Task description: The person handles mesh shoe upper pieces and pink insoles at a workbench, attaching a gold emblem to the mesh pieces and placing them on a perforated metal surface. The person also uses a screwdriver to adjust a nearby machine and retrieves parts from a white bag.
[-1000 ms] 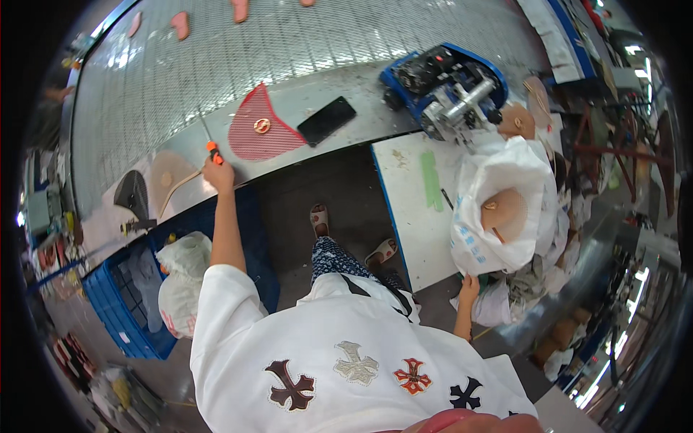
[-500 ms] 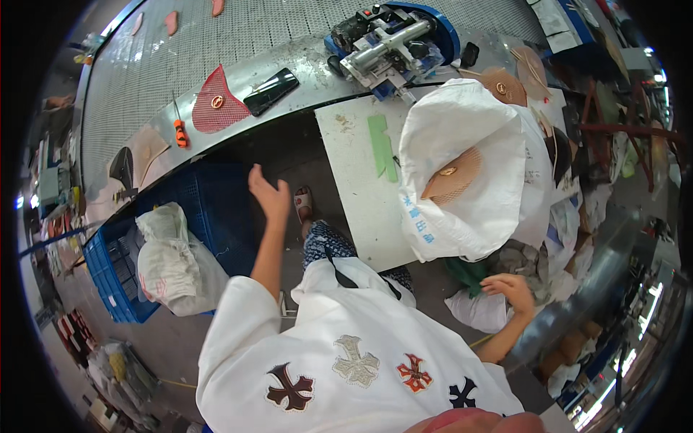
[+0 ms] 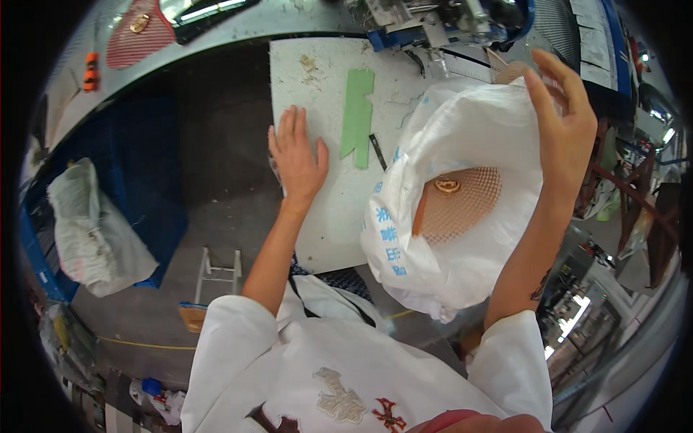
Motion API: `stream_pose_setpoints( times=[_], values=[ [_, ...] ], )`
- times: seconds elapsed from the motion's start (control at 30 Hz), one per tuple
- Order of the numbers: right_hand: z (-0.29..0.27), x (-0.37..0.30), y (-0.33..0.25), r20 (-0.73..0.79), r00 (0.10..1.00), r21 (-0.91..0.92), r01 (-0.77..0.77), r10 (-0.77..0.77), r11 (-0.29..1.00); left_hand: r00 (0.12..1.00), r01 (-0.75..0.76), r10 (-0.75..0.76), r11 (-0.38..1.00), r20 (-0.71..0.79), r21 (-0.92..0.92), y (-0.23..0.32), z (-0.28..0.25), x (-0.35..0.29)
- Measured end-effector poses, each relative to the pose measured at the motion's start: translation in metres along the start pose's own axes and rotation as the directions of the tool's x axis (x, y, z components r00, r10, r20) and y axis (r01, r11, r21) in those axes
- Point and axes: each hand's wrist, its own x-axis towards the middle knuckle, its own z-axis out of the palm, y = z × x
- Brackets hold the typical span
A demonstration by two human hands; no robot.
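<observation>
My left hand lies flat near the left edge of a white board, fingers stretched out and nothing held. To its right, a notched green strip lies on the board, with a thin black piece beside it. A white woven sack with blue print gapes at the right. Inside it sits a tan mesh piece bearing a gold oval emblem. At the sack's far right rim is my right hand, open, its fingers curved and apart; whether it touches the rim is unclear.
A blue and silver machine stands beyond the board. Red mesh with a gold emblem, a glossy black object and an orange-handled tool lie on the metal table edge. Left, a blue crate stands beside a filled white bag.
I have moved closer to the board. My left hand has come down onto it from the gap at its left, and my right hand has risen from below to the sack's far right rim.
</observation>
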Motion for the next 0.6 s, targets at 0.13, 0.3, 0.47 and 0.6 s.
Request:
stream_pose_setpoints(
  times=[0.13, 0.3, 0.47, 0.6],
  values=[
    [0.031, 0.029, 0.009, 0.007, 0.987, 0.109, -0.158, 0.158, 0.981, 1.000, 0.017, -0.018, 0.999, -0.004, -0.038, -0.001, -0.002, 0.006],
    [0.059, 0.039, 0.005, -0.008, 0.970, 0.173, -0.239, 0.244, 0.956, 0.999, 0.045, -0.043, 0.995, 0.024, -0.086, -0.005, -0.002, 0.006],
    [0.069, 0.040, 0.009, -0.082, 0.970, 0.242, -0.204, 0.230, 0.949, 0.998, 0.046, -0.043, 0.997, 0.040, -0.068, -0.006, -0.002, 0.008],
    [0.071, 0.038, 0.011, -0.082, 0.976, 0.321, -0.166, 0.202, 0.932, 0.998, 0.051, -0.048, 0.997, 0.050, -0.064, -0.006, -0.002, 0.008]
  ],
)
